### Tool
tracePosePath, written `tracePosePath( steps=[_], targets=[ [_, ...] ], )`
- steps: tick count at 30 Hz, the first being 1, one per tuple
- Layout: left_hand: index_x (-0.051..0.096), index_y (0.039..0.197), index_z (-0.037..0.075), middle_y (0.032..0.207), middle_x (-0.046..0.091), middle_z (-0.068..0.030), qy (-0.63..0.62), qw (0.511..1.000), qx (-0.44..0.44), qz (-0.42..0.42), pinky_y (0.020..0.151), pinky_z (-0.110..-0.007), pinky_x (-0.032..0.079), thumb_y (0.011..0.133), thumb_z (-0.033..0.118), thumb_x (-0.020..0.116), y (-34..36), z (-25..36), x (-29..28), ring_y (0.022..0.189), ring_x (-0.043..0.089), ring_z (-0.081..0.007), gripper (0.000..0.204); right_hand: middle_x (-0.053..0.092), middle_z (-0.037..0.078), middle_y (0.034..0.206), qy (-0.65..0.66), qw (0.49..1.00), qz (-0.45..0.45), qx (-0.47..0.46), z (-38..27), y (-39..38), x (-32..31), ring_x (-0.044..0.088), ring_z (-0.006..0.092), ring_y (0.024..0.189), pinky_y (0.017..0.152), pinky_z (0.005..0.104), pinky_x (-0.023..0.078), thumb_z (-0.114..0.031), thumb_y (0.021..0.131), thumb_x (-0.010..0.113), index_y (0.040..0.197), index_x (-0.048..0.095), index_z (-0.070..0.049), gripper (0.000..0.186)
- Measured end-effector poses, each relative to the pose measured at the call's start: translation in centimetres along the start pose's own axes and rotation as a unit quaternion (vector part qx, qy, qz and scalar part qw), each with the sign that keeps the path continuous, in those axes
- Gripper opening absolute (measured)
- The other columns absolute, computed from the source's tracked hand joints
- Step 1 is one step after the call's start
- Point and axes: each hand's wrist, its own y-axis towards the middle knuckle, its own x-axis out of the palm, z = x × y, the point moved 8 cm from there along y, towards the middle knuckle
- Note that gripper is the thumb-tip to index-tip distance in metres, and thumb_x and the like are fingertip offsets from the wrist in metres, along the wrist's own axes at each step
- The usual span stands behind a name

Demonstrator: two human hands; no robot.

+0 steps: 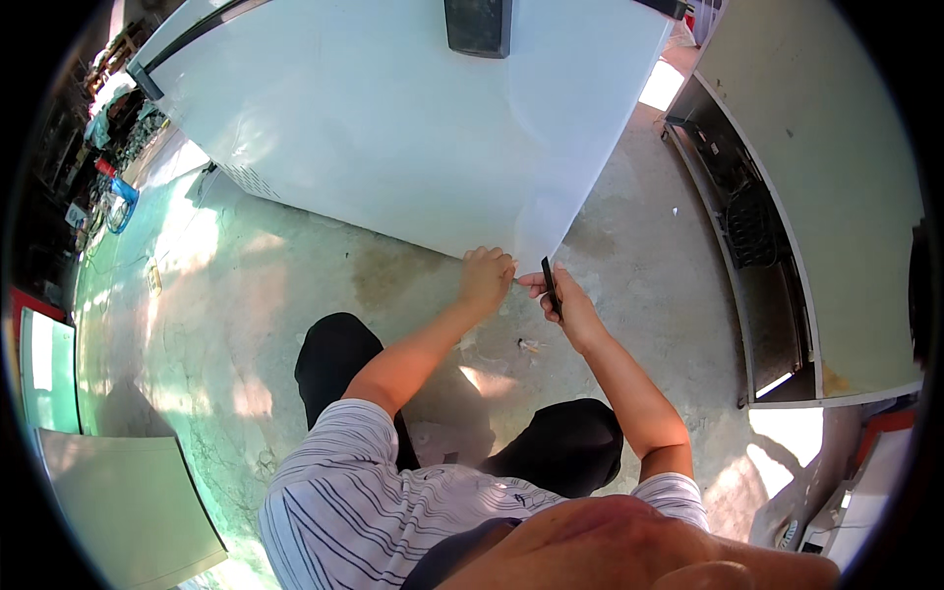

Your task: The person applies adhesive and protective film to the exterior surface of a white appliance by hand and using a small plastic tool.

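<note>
A large white chest-shaped appliance [393, 128] with dark corner trim and a black fitting [478, 28] fills the top of the view. At its near lower edge, close to the corner, my left hand [486, 278] is closed with fingertips pressed against the edge. What it pinches, if anything, is hidden. Just to its right, my right hand [573, 307] wraps round a slim black tool [551, 285], held upright with its tip near the corner. I cannot make out its exact kind. The right fingertips point toward the left hand.
Beneath my knees is a concrete floor [649, 246] with a small scrap [530, 345] on it. An open-sided cabinet [846, 197] stands at right. A pale green panel [128, 501] sits at lower left. Clutter and a blue bottle-like object [124, 191] lie at far left.
</note>
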Motion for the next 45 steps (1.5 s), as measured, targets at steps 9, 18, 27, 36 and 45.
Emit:
tracePosePath(
  steps=[9, 18, 27, 36, 45],
  targets=[
    [0.066, 0.081, 0.009, 0.086, 0.062, -0.0086, 0.031, 0.99, 0.046, -0.13, 0.078, -0.046, 0.04, 0.088, 0.023, 0.052, 0.9, -1.6, 0.4, 0.085, 0.057, -0.0292, 0.022, 0.05, -0.001, 0.086, 0.269, 0.95, 0.156, 0.04, 1.1, -4.6, 7.6, 0.048, 0.01, 0.075, 0.066, 0.0255, 0.041, -0.02, 0.099, 0.043, 0.109, 0.059, -0.002, 0.026],
    [0.07, 0.099, 0.018, 0.098, 0.065, -0.0066, 0.102, 0.96, -0.007, -0.261, 0.082, -0.047, 0.044, 0.092, 0.022, 0.051, 2.4, -5.5, -1.5, 0.093, 0.06, -0.0298, 0.021, 0.058, -0.003, 0.089, 0.014, 0.942, 0.332, -0.041, 2.9, -8.4, 4.0, 0.05, 0.0069, 0.082, 0.076, 0.0216, 0.04, -0.024, 0.1, 0.048, 0.107, 0.064, -0.005, 0.026],
    [0.073, 0.088, 0.006, 0.069, 0.068, -0.0048, -0.219, 0.969, -0.096, 0.06, 0.06, -0.027, 0.05, 0.081, 0.052, 0.069, 12.3, 3.8, -17.8, 0.06, 0.064, -0.0153, 0.047, 0.061, -0.001, 0.089, -0.027, 0.92, 0.379, -0.099, 1.5, -11.0, 3.2, 0.052, 0.0082, 0.08, 0.076, 0.0229, 0.042, -0.021, 0.1, 0.046, 0.107, 0.064, -0.002, 0.027],
    [0.064, 0.065, 0.008, 0.055, 0.061, -0.0015, -0.233, 0.966, -0.037, 0.107, 0.049, -0.033, 0.041, 0.085, 0.039, 0.065, 14.8, 4.2, -17.6, 0.048, 0.055, -0.0179, 0.038, 0.062, 0.003, 0.089, -0.044, 0.908, 0.401, -0.115, 1.2, -12.9, 3.4, 0.053, 0.0102, 0.08, 0.076, 0.0256, 0.045, -0.019, 0.098, 0.047, 0.107, 0.064, 0.002, 0.027],
    [0.061, 0.062, 0.007, 0.051, 0.058, -0.0003, -0.21, 0.976, -0.053, 0.019, 0.049, -0.032, 0.041, 0.078, 0.029, 0.062, 14.6, 4.1, -18.1, 0.046, 0.052, -0.0168, 0.027, 0.061, 0.001, 0.087, -0.068, 0.906, 0.407, -0.095, 0.7, -13.1, 4.2, 0.052, 0.01, 0.08, 0.076, 0.0256, 0.044, -0.019, 0.098, 0.048, 0.107, 0.064, 0.002, 0.028]
  ],
)
